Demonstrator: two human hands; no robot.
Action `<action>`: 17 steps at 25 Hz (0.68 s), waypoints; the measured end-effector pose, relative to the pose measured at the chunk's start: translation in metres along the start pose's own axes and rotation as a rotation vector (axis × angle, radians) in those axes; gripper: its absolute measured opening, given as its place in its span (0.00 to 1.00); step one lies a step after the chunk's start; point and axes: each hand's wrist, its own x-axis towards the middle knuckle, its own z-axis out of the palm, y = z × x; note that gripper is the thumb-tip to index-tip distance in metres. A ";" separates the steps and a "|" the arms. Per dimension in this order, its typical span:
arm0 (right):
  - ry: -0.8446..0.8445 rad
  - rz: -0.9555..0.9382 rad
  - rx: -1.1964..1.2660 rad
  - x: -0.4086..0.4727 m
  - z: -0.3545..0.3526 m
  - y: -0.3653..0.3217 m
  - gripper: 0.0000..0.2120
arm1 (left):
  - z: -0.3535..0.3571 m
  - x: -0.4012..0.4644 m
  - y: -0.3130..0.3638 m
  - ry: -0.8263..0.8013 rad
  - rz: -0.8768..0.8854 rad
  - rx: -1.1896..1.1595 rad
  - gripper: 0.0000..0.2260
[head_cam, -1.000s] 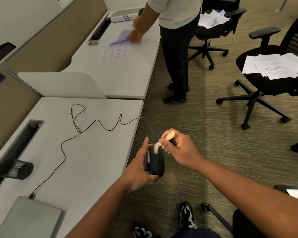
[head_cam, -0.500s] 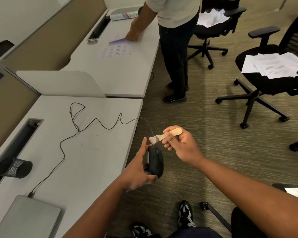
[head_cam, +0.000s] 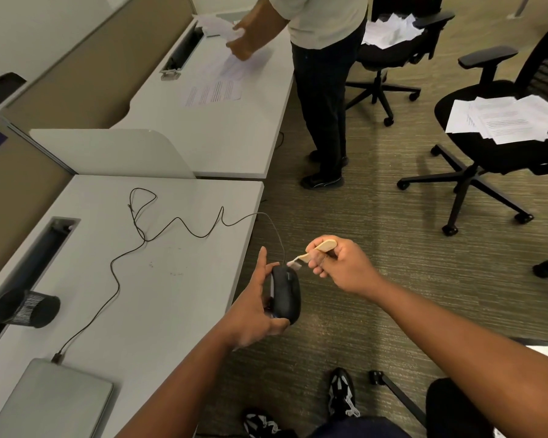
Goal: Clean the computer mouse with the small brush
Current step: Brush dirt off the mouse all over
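Brushing step in hand: mouse held off the table, brush at its front end.

The computer mouse is gripped by the left hand in the air just beside the table edge, thumb raised along its side; its cable is trailed across the table to a closed laptop. The small brush is pinched by its wooden handle in the right hand, bristles set at the mouse's front end, contact not clearly resolved. The step is judged to be brushing of the front. A stroke back along the shell is called for next, with the mouse held steady and turned as needed.
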 end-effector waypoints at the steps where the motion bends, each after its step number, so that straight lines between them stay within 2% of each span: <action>1: 0.023 -0.003 0.051 -0.001 0.000 -0.002 0.04 | 0.000 0.000 0.000 -0.003 -0.002 -0.005 0.65; 6: 0.010 0.042 0.393 -0.003 0.005 -0.008 0.05 | 0.000 -0.001 0.002 0.010 0.000 0.020 0.64; 9: -0.032 0.087 0.362 -0.004 0.006 -0.006 0.05 | 0.001 -0.002 0.003 0.022 0.010 0.023 0.64; 14: 0.054 0.164 0.302 -0.004 0.004 -0.003 0.05 | 0.002 -0.002 0.005 0.021 0.019 0.027 0.63; 17: 0.073 0.192 0.163 -0.005 0.002 -0.003 0.05 | 0.003 -0.002 0.006 0.017 0.022 0.010 0.63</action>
